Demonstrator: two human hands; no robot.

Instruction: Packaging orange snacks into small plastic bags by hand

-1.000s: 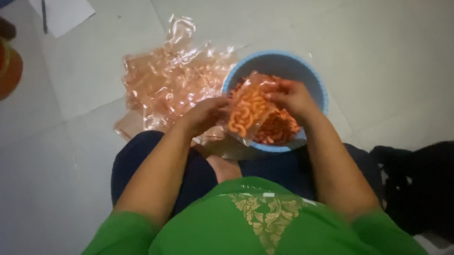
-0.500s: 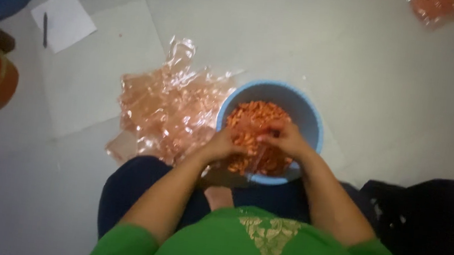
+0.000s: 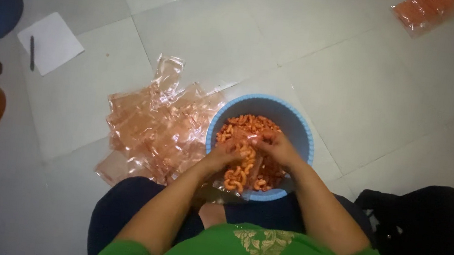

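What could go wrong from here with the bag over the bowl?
1. The left hand and right hand hold a small clear bag of orange curled snacks over the blue bowl. The bag hangs near the bowl's front rim, so pieces might spill onto the person's lap.
2. The pile of empty clear bags lies loose on the tiled floor against the bowl; an elbow could scatter them.

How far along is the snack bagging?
Done: one filled bag lies on the floor at top right. In hand: both the left hand and right hand work a clear bag of orange curls over the blue bowl. Left: the bowl holds plenty more curls, and a pile of empty clear bags waits beside it.
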